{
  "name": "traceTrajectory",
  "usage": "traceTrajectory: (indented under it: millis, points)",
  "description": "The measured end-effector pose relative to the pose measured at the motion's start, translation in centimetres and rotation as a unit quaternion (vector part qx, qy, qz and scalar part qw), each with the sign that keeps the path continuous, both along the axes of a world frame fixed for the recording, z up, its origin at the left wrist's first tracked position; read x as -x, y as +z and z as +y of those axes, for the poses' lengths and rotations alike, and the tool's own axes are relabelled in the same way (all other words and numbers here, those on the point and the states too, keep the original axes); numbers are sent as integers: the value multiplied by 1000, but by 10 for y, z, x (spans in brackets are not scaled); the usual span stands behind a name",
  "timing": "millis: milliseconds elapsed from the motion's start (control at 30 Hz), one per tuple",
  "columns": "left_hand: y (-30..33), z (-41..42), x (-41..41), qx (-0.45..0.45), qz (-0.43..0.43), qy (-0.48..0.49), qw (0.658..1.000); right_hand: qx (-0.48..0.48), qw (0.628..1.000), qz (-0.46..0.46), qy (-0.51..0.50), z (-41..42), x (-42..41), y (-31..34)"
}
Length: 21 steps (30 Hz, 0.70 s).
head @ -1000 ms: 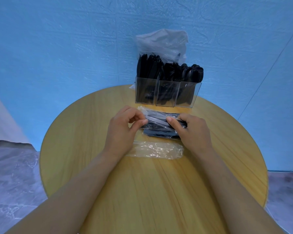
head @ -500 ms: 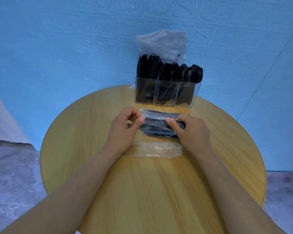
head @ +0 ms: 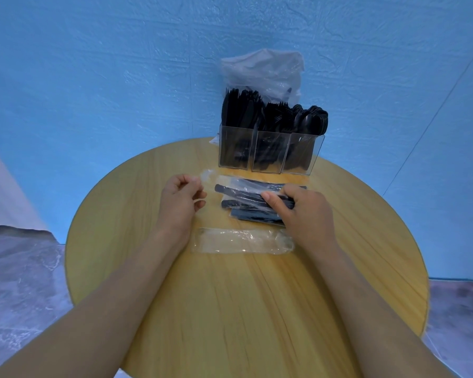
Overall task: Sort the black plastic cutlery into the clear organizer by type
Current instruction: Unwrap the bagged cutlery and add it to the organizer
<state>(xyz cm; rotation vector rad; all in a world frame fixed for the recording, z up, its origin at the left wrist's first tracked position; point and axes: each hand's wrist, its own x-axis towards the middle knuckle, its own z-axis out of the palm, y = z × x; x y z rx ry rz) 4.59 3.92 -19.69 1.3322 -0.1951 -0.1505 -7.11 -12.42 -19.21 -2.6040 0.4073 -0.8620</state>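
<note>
**Two hands at a wrapped bundle of black cutlery**

Head view: a round wooden table [head: 230, 309] stands against a blue wall. At its far edge sits the clear organizer [head: 271, 154], its three compartments packed upright with black cutlery: what look like knives on the left, forks in the middle, spoons on the right. A crumpled clear bag [head: 262, 72] rises behind it.

Just in front of the organizer lies a bundle of black cutlery [head: 246, 199] in a clear wrapper [head: 210, 177]. The left hand [head: 179, 204] has its fingers curled and pinches the wrapper's loose left end, pulled out past the black handles. The right hand [head: 303, 211] grips the bundle's right end, thumb on top, fingers wrapped over the far side.

Nearer the person, an empty clear sleeve [head: 243, 241] lies flat on the table between the two wrists.
</note>
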Motion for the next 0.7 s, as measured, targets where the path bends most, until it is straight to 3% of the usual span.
traceTrajectory:
  millis: [67,100,133,200,267,333,433,533,700]
  points:
    - [4,1,-2,63,47,13,997,13,1000,5,-17,-4,2,0]
    - [6,3,-1,72,30,39,996,15,999,7,-27,-7,3,0]
    - [8,4,2,58,-24,72,995,15,999,8,-37,-9,3,0]
    - [11,5,14,-20,-218,95,971,20,999,12,-46,-10,3,0]
    - [7,2,23,-123,-382,49,915,31,998,17,-44,-7,2,0]
    - [0,-3,23,-221,-448,-3,866,35,998,16,-44,-6,2,0]
    - [-7,-3,14,-292,-439,-5,850,28,999,3,-42,-8,3,0]
    - [-10,0,8,-298,-409,31,862,28,999,-14,-29,-8,4,0]
    - [-7,-1,10,-286,-361,0,888,18,998,-50,18,-6,3,0]
